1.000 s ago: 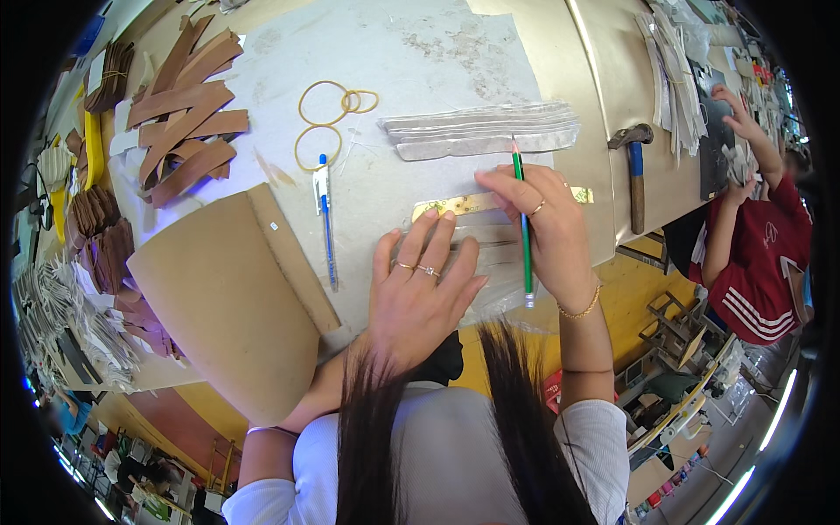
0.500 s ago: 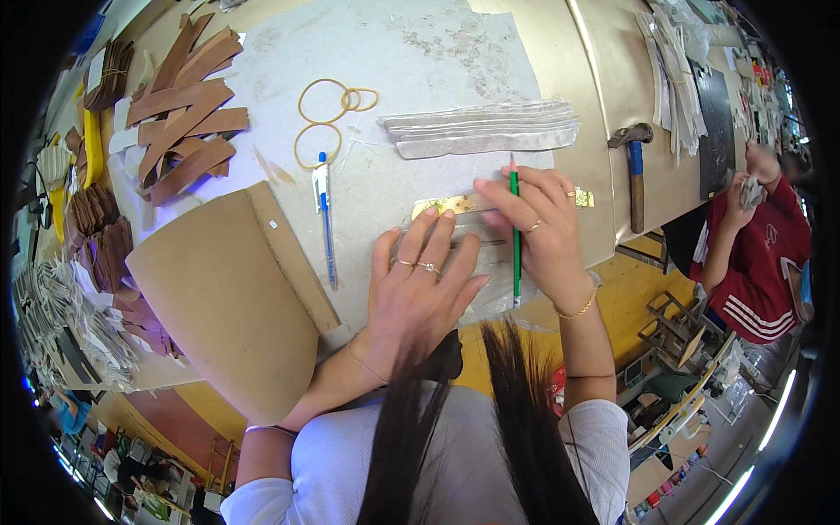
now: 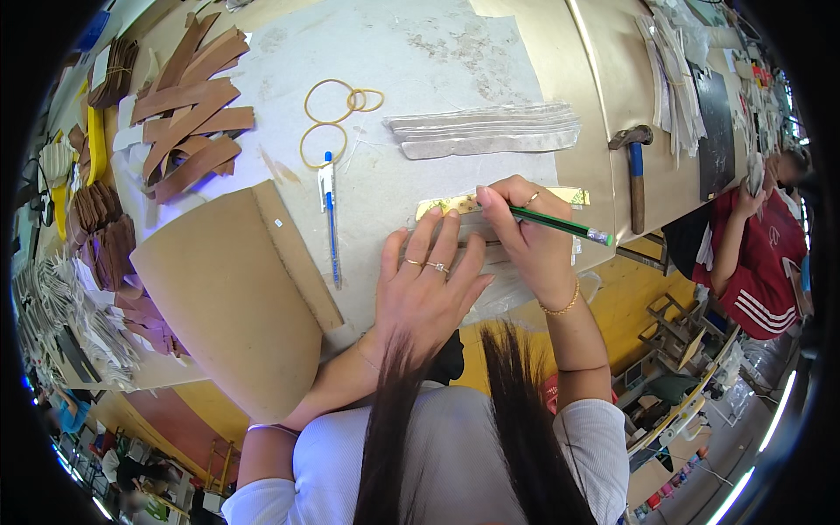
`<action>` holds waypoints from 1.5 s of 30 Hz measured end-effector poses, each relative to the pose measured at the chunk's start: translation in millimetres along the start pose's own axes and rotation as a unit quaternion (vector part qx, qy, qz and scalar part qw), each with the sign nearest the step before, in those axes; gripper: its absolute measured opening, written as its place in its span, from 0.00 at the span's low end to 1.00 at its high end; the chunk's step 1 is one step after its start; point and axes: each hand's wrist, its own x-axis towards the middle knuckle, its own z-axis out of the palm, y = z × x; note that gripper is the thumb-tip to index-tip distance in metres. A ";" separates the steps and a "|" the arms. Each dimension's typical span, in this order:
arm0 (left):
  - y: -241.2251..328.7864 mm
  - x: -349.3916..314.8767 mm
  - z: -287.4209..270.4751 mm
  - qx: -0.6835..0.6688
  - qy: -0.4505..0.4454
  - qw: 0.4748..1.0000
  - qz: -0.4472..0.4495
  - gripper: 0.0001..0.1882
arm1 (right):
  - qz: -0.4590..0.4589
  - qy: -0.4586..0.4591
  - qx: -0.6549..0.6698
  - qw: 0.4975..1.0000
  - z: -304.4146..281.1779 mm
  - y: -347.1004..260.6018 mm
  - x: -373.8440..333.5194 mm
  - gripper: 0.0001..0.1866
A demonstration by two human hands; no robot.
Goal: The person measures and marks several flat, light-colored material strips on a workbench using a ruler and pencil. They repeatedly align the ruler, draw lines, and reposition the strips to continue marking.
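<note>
A narrow yellow patterned strip [image 3: 569, 196] lies across the worktable in front of me. My left hand [image 3: 423, 293] rests palm down with fingers spread, the fingertips pressing the strip's left part. In my right hand [image 3: 535, 254] is a green pencil [image 3: 560, 224], pinched between thumb and fingers. Its eraser end slants out to the right, and its point is at the strip's lower edge, partly hidden by the thumb. Greyish material shows beneath and between both hands. Just beyond the yellow strip lies a row of overlapping grey strips [image 3: 486, 131].
To the left are a blue pen [image 3: 332, 227], rubber bands [image 3: 325, 144], a curved brown board [image 3: 236, 297] and brown strips [image 3: 197, 114]. A hammer [image 3: 637, 179] lies at the right, near more bundled strips [image 3: 672, 83]. Beyond the table edge sits a person in red [image 3: 761, 254].
The pencil has swung from point-away to a slant, its point now at the yellow strip. My right hand has turned and its fingers have closed in. My left hand stays nearly still.
</note>
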 end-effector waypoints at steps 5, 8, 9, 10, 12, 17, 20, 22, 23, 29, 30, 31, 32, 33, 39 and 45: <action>0.5 -0.1 -0.4 -0.003 -0.005 1.000 -0.002 0.27 | -0.036 0.008 -0.058 0.998 1.7 -1.6 2.4 0.10; -0.1 0.5 -0.9 -0.003 -0.005 1.000 0.001 0.27 | -0.039 0.003 -0.071 0.997 1.6 -1.9 2.6 0.10; -0.8 0.5 -0.6 -0.004 -0.005 1.000 0.003 0.28 | -0.042 -0.003 -0.082 0.996 0.7 -1.9 3.2 0.10; -1.0 0.1 -0.5 -0.005 -0.009 1.000 0.001 0.28 | -0.046 -0.009 -0.094 0.995 0.5 -1.8 3.6 0.10; 0.0 0.6 -2.6 -0.002 -0.014 1.000 -0.001 0.28 | -0.053 0.004 -0.080 0.995 1.6 -1.3 1.8 0.09; -0.7 -1.1 -2.8 -0.008 -0.017 1.000 -0.002 0.28 | 0.000 0.000 -0.003 1.000 -5.8 -1.3 -1.6 0.05; -1.2 0.5 -5.3 -0.025 -0.016 1.000 -0.003 0.29 | -0.061 0.041 -0.013 0.997 -9.0 1.2 -0.5 0.12; -2.1 -1.2 -6.3 -0.047 -0.011 0.999 -0.009 0.30 | -0.098 0.000 -0.167 0.981 -12.7 10.5 -2.1 0.19; -2.7 -2.0 -7.8 -0.064 -0.006 0.998 -0.012 0.30 | -0.088 -0.014 -0.181 0.979 -13.3 11.3 -3.6 0.18; -11.0 -4.0 -14.0 -0.136 0.036 0.990 -0.009 0.28 | -0.121 -0.040 -0.195 0.973 -13.0 18.7 -12.2 0.17; -11.3 -3.8 -15.1 -0.146 0.049 0.988 -0.012 0.28 | -0.128 -0.040 -0.189 0.973 -13.0 19.4 -13.1 0.18; -13.1 -3.6 -14.1 -0.157 0.051 0.986 -0.015 0.28 | -0.134 -0.041 -0.184 0.973 -13.0 20.2 -13.9 0.20; -15.7 -2.9 -12.2 -0.168 0.054 0.984 -0.018 0.28 | -0.141 -0.039 -0.183 0.972 -12.9 21.1 -14.4 0.20; -17.8 -2.0 -11.1 -0.178 0.056 0.982 -0.020 0.28 | -0.147 -0.038 -0.183 0.971 -12.8 22.1 -15.0 0.20; -22.2 2.6 -10.9 -0.162 0.030 0.986 -0.037 0.26 | -0.174 -0.038 -0.183 0.967 -14.2 26.0 -16.8 0.13; -23.8 5.9 -14.1 -0.170 0.032 0.984 -0.040 0.28 | -0.161 -0.077 -0.220 0.959 -28.1 5.1 -19.0 0.13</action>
